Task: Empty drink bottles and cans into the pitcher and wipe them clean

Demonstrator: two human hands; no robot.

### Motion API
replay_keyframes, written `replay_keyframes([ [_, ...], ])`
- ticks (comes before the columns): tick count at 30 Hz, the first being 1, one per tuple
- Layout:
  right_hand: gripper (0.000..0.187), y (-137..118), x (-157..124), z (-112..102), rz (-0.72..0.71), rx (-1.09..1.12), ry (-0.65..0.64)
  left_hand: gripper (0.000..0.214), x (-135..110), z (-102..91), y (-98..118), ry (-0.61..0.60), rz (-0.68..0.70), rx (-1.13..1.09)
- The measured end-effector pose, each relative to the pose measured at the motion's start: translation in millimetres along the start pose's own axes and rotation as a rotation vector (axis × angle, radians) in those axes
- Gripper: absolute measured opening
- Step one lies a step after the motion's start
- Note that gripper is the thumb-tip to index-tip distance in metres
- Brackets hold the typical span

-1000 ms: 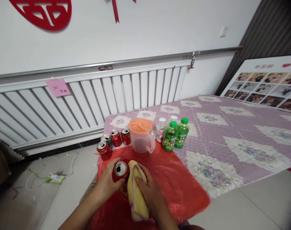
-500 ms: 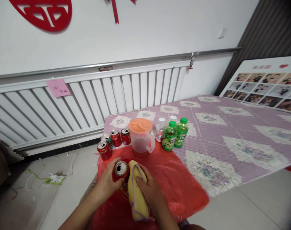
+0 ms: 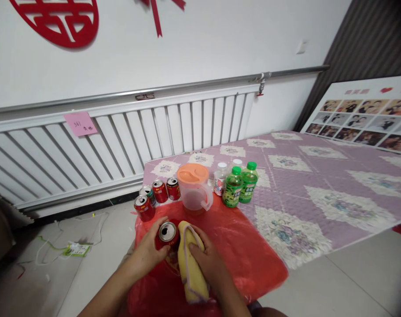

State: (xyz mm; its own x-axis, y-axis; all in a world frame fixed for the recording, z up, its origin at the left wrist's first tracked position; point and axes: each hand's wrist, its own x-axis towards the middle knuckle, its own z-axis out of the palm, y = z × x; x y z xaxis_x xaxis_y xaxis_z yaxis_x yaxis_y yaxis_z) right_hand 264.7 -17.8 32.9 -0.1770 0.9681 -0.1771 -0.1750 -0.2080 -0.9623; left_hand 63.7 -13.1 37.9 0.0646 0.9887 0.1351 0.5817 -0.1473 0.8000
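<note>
My left hand [image 3: 146, 254] is wrapped round a red drink can [image 3: 167, 232] with an opened top, holding it upright over the red plastic sheet [image 3: 246, 259]. My right hand [image 3: 208, 260] presses a folded yellow cloth [image 3: 191, 264] against the can's right side, fingers closed over the cloth. Both hands are at the near corner of the table.
Behind the hands stand several red cans [image 3: 144, 207], a clear pitcher with an orange lid [image 3: 195, 188], two green bottles [image 3: 240, 184] and a small white-capped bottle [image 3: 219, 178]. The purple quilted cover [image 3: 319, 176] stretches right. A white radiator [image 3: 121, 136] runs along the wall; cables lie on the floor [image 3: 71, 248].
The cloth and my right hand have shifted slightly along the can's side; the can stays gripped in my left hand. The view has tilted a little.
</note>
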Motion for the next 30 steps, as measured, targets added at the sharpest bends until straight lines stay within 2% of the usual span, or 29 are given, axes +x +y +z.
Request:
replay_keyframes([
  [5,0.053,-1.6,-0.3,-2.3,-0.044,0.003,0.034,0.072,0.8,5.9,-4.9,0.074,0.034,0.000],
  [11,0.052,-2.4,-0.6,-3.9,-0.068,0.040,0.071,0.069,5.4,11.1,-8.5,0.180,0.050,0.114],
  [19,0.052,0.7,2.8,-2.2,-0.005,0.083,-0.034,0.067,4.8,9.8,-14.5,0.148,0.063,0.100],
  [30,0.054,0.2,0.9,0.0,-0.043,0.122,0.035,0.067,5.2,6.0,-9.0,0.113,0.049,0.040],
])
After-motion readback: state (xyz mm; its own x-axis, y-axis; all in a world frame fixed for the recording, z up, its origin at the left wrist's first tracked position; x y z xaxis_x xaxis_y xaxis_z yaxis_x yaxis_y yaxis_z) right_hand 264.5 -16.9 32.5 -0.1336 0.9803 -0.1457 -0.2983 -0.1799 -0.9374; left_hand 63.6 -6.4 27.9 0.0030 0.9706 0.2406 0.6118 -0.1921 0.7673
